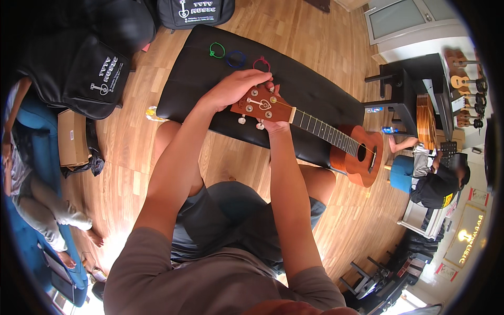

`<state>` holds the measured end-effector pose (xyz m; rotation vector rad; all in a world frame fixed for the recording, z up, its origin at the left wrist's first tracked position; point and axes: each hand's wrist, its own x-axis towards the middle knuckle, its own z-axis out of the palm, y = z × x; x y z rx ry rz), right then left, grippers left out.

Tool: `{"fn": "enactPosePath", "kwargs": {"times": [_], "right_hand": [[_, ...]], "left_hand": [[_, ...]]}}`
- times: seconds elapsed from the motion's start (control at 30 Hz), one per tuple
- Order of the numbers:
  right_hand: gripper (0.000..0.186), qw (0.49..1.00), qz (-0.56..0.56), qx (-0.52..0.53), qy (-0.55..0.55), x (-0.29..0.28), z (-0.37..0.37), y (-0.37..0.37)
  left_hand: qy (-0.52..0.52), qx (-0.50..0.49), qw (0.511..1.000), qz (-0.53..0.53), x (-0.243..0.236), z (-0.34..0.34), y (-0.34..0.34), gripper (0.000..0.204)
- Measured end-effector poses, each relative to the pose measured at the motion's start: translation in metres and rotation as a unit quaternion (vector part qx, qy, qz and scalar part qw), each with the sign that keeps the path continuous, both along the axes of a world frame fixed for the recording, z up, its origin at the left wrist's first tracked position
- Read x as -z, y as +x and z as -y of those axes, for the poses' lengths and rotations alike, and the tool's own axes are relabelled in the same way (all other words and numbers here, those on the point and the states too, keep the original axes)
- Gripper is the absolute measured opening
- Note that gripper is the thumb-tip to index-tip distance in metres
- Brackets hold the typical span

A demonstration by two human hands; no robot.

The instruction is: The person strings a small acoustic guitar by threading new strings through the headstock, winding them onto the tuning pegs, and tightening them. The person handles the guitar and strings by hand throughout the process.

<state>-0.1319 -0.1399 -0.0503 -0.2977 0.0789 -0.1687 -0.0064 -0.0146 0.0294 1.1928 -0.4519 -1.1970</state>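
A brown ukulele (353, 146) lies across a long black padded bench (210, 68), its body toward the right and its headstock (260, 105) between my hands. At the headstock's far edge, my left hand (237, 88) curls its fingers closed around a tuning peg; the fingertips are partly hidden. From below, my right hand (276, 126) grips the headstock near the nut, mostly covered by the wood. Silver tuning pegs (242, 120) stick out on the near edge. A pale string runs along the fretboard. Green (217, 51), blue (235, 59) and pink (261, 64) coiled strings lie beyond my hands.
Black bags (97, 79) and a cardboard box (72, 137) stand at the left, near a person on a blue sofa (79, 270). At the right, another person (438, 181) sits by a blue stool (401, 173). Small guitars (460, 82) hang on the wall.
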Motion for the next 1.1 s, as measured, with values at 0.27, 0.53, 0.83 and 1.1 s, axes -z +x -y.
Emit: {"fn": "enactPosePath", "kwargs": {"times": [0.27,0.53,0.83,1.1], "right_hand": [[0.033,1.000,0.003,-0.015,-0.025,0.016,0.007,0.001],[0.047,0.998,-0.060,-0.003,-0.017,0.029,0.011,0.003],[0.013,0.982,-0.123,0.025,-0.139,-0.012,0.006,0.006],[0.018,0.983,-0.129,0.042,-0.125,-0.033,-0.004,-0.001]], "left_hand": [[-0.009,0.006,1.000,0.006,-0.001,0.000,0.000,0.041],[-0.011,-0.003,1.000,0.014,-0.004,0.001,-0.002,0.042],[0.054,0.006,0.992,0.111,0.007,0.003,0.000,0.044],[0.041,-0.025,0.993,0.105,0.003,0.000,-0.001,0.041]]}}
